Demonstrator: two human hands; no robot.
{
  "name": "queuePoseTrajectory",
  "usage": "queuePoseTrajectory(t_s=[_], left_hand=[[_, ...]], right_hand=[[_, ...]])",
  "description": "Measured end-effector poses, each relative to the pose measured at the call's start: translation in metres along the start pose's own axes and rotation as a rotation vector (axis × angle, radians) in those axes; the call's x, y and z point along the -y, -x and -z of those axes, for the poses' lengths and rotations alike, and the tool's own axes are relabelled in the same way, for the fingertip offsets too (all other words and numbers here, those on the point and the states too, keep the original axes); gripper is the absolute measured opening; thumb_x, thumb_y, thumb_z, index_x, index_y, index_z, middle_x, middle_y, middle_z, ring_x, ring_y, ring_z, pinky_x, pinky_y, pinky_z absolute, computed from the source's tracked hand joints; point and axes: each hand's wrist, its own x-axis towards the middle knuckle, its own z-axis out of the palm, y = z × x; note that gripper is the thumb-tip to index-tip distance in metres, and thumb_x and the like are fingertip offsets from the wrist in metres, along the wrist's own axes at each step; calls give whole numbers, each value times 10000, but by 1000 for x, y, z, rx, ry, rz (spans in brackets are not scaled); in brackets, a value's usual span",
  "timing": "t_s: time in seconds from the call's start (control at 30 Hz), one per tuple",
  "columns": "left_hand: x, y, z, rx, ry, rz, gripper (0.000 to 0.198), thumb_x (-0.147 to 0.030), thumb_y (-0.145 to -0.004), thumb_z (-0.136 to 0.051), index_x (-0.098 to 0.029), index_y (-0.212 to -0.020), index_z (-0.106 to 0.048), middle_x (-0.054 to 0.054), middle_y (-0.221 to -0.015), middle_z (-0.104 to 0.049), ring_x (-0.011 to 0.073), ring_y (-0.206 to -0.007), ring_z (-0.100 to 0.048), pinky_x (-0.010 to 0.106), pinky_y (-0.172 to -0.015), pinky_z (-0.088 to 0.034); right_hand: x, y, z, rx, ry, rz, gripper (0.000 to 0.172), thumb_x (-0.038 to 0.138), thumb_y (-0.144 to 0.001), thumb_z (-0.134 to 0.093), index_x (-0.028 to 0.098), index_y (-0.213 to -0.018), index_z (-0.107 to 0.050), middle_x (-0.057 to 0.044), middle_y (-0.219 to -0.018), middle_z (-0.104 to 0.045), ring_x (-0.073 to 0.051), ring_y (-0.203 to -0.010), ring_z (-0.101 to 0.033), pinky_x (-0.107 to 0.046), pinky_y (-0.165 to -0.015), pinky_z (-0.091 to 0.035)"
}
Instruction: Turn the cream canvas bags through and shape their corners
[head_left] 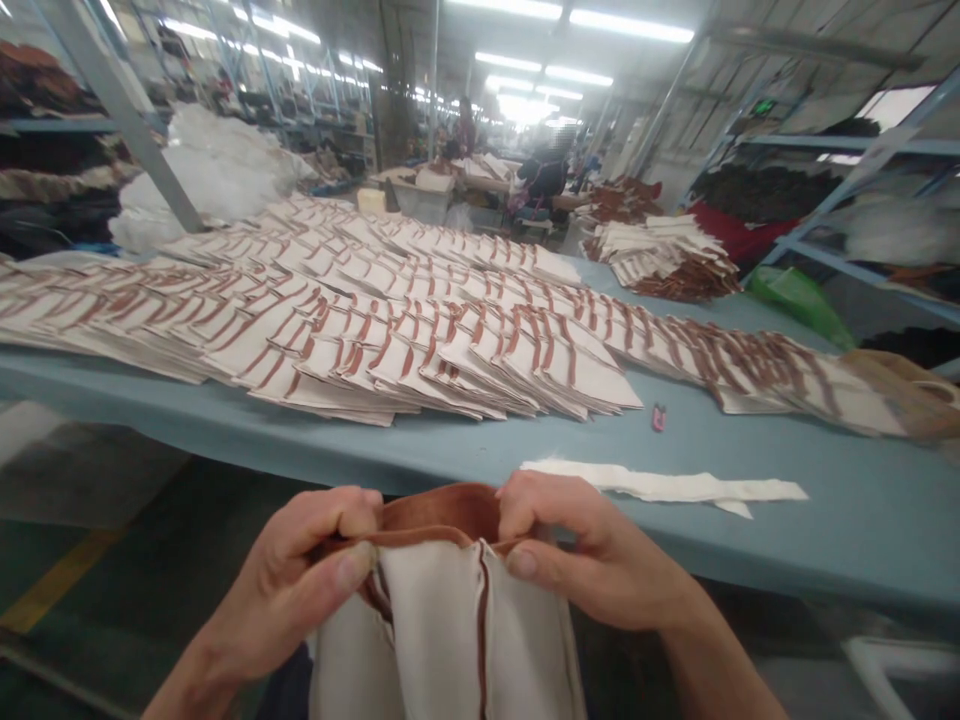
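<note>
A tube-shaped sewn piece (435,620), off-white outside and brown at its rim and inside, hangs upright in front of the table edge. Its mouth faces up and stands partly open. My left hand (315,560) pinches the rim at the left side, thumb outside and fingers curled over the edge. On the opposite side my right hand (570,540) grips the rim in the same way, close to a brown seam running down the front. The lower part of the piece runs out of view at the bottom.
Overlapping rows of similar flat pieces (420,350) cover much of the blue table (840,510). Off-white strips (675,483) and small pink thread snips (658,417) lie at the right. Behind are a stacked pile (667,255), a green bag (802,300), shelves and a seated person (546,175).
</note>
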Motion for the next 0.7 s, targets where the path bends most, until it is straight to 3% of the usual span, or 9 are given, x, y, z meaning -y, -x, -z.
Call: queuePoseTrajectory(t_s=[0.07,0.17,0.27,0.37,0.5,0.7], left_hand=[[-5,-9,3,116,-61,-23,388,-534,-993,-564,-190,-841,-658,14,-764,-650,159,-669,-592,253,-604,-460],[-15,-19,-3,192,-201,-116,288,-387,-942,-666,-215,-1172,-671,71,-1180,-696,234,-1079,-640,307,-945,-498],[-21,-25,-14,215,-206,-236,234,-186,-900,-612,-213,-1127,-664,48,-1141,-707,217,-1087,-626,349,-1076,-411],[-20,-29,-22,217,-140,-254,170,-133,-874,-536,-192,-989,-647,19,-934,-701,185,-914,-625,357,-1039,-413],[-16,-35,-28,253,-124,-182,123,-141,-869,-516,-177,-887,-633,7,-839,-670,156,-807,-593,284,-842,-440],[-11,-40,-32,328,-98,58,136,-266,-864,-555,-167,-821,-637,-10,-791,-625,134,-726,-546,246,-712,-398]], right_hand=[[14,-2,1,3,11,81,416,505,-1060,-549,185,-811,-643,-22,-740,-627,-156,-744,-567,-298,-756,-445],[24,-6,-1,50,15,125,364,444,-1083,-524,187,-851,-639,-34,-785,-665,-161,-791,-591,-312,-814,-453],[21,-8,-5,80,24,92,369,439,-1091,-502,182,-861,-636,-31,-807,-656,-148,-784,-585,-283,-757,-447],[13,-7,-6,75,25,51,379,453,-1081,-510,182,-840,-620,-13,-795,-625,-134,-741,-550,-265,-711,-425],[5,0,-4,71,40,-7,292,360,-1050,-554,186,-818,-593,-1,-805,-603,-132,-755,-536,-259,-729,-413],[-7,5,-3,45,48,-119,196,247,-969,-553,194,-782,-572,7,-778,-569,-139,-728,-514,-260,-686,-382]])
